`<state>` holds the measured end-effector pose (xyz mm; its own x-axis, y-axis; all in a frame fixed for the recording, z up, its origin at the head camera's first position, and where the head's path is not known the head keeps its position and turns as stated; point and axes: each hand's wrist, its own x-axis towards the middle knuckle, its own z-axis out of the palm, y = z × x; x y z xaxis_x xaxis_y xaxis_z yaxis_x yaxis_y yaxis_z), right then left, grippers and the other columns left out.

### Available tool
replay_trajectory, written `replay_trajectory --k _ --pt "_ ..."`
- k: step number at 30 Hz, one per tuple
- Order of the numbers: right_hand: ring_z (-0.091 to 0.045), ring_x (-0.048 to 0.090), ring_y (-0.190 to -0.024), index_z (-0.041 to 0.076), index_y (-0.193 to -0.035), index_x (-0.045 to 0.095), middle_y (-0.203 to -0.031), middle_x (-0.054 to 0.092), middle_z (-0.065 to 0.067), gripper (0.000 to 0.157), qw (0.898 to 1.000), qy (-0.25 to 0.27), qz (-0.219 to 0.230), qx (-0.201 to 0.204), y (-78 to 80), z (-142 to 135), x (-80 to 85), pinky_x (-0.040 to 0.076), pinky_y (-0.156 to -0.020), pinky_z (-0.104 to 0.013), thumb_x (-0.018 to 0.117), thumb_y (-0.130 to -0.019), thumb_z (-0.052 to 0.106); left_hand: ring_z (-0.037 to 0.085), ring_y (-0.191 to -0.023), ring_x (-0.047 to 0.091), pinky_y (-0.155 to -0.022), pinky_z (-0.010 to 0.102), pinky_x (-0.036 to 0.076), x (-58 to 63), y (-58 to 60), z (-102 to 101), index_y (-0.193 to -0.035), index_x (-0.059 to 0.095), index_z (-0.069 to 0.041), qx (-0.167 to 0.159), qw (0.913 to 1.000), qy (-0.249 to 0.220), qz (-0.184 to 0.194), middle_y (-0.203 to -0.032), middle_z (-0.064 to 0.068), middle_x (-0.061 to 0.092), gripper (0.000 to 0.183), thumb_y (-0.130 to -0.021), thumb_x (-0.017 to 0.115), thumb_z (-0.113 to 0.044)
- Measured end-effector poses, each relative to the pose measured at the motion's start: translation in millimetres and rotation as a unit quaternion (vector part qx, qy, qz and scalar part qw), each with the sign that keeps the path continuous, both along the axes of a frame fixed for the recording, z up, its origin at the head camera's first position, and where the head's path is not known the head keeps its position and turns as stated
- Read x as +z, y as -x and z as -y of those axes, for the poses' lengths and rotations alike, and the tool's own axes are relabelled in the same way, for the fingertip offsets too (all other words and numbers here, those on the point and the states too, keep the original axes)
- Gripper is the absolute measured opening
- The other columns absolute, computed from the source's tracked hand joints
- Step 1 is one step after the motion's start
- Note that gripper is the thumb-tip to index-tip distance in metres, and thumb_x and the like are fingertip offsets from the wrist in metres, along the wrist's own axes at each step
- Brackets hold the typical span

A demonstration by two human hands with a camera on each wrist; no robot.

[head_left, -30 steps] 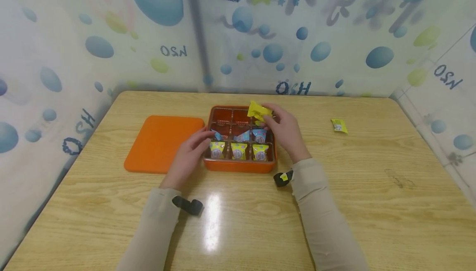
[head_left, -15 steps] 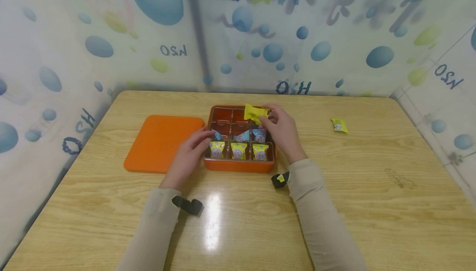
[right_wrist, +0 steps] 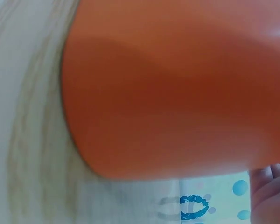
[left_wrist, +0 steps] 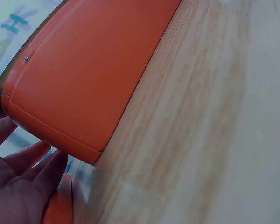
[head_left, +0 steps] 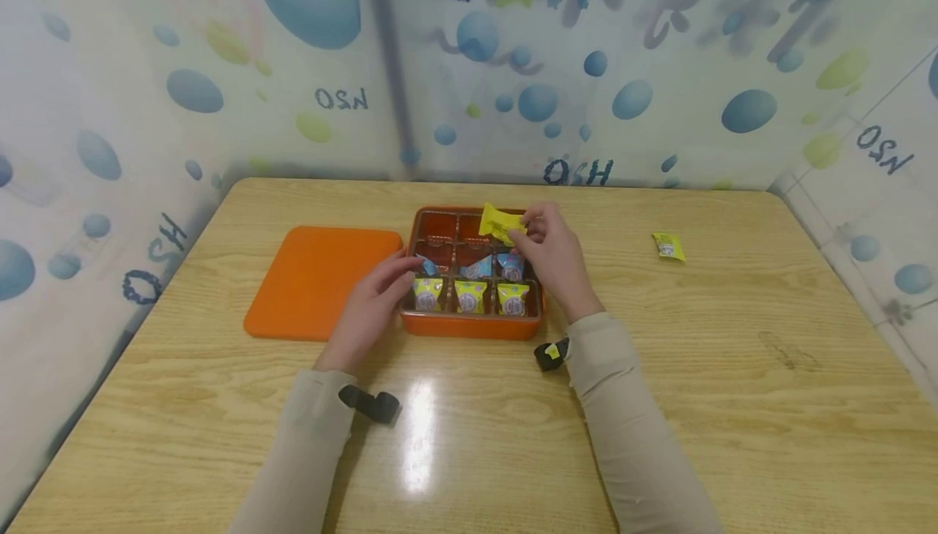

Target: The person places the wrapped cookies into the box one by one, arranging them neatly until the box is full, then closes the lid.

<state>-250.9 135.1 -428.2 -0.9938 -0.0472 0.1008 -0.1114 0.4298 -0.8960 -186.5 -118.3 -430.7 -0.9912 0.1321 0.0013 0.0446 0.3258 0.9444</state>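
Pale walls [head_left: 410, 94] printed with blue and green bubbles and letters stand behind and beside the wooden table [head_left: 469, 453], which shines with a bright reflection near its front. Two beige sleeves [head_left: 641, 428] reach in over it from the front, one for each arm. Flat on the table to the left lies an orange lid [head_left: 315, 290], and just beside it stands an orange box [head_left: 469, 326] with a divided tray inside; its smooth wall fills much of both wrist views.

The left hand [head_left: 370, 298] is at the box's left edge, fingers fairly straight and loosely apart, their tips over the rim. The right hand [head_left: 558, 256] pinches a yellow packet [head_left: 498, 222] between thumb and fingers, above the back of the box. A black camera [head_left: 369, 404] sits at the left cuff and another at the right.

Three front packets [head_left: 470, 298], yellow with round labels, sit in the tray's front row, one per compartment. Behind them lie three blue packets [head_left: 476, 268], the leftmost close to the left fingertips. Well apart on the right, a loose packet [head_left: 668, 247], also yellow, rests on the table.
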Motion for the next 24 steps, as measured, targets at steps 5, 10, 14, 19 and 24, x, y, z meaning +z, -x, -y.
replay_trajectory --k 5,10,14,19,24 --pt "-0.013 0.055 -0.076 0.02 -0.101 0.053 -0.089 0.056 0.001 0.023 0.999 -0.051 -0.016 0.001 -1.0 -0.2 0.0 0.047 -0.064 -0.031 0.057 -0.086 0.036 0.02 -0.132 0.018 -0.106 0.047 0.012 -0.7 0.5 0.1 -0.121 0.055 -0.016 0.001 1.0 0.0 0.0 -0.145 0.001 0.026 0.031 -0.093 0.048 -0.026" --pt "-0.016 0.049 -0.078 0.021 -0.097 0.057 -0.088 0.055 0.002 0.019 0.997 -0.076 -0.014 -0.001 -1.5 0.2 0.0 0.045 -0.066 -0.03 0.058 -0.085 0.036 0.02 -0.132 0.018 -0.106 0.046 0.012 -0.1 0.1 0.1 -0.121 0.055 -0.016 0.002 1.0 0.002 0.0 -0.144 0.002 0.027 0.031 -0.093 0.048 -0.026" --pt "-0.016 0.049 -0.079 0.022 -0.096 0.058 -0.088 0.056 0.003 0.017 0.996 -0.091 -0.016 -0.001 -1.4 0.8 0.3 0.045 -0.068 -0.03 0.058 -0.085 0.035 0.021 -0.132 0.018 -0.106 0.047 0.013 1.3 -0.7 -0.3 -0.121 0.055 -0.015 0.002 1.0 0.008 -0.004 -0.144 0.002 0.027 0.031 -0.093 0.048 -0.026" --pt "-0.014 0.051 -0.079 0.022 -0.097 0.06 -0.088 0.057 0.005 0.018 0.994 -0.108 -0.022 0.003 -1.2 1.2 -0.2 0.046 -0.069 -0.03 0.057 -0.086 0.036 0.021 -0.132 0.019 -0.106 0.047 0.013 2.1 -1.1 -0.3 -0.121 0.055 -0.015 0.002 0.9999 0.01 -0.006 -0.144 0.003 0.028 0.031 -0.093 0.048 -0.026" --pt "-0.014 0.051 -0.081 0.022 -0.098 0.061 -0.091 0.059 0.005 0.019 0.993 -0.113 -0.015 0.005 -0.8 1.3 -0.2 0.047 -0.071 -0.031 0.057 -0.086 0.036 0.021 -0.132 0.019 -0.106 0.047 0.014 1.3 -0.6 -0.1 -0.121 0.055 -0.016 0.002 1.0 0.006 -0.004 -0.143 0.002 0.029 0.031 -0.093 0.048 -0.026"
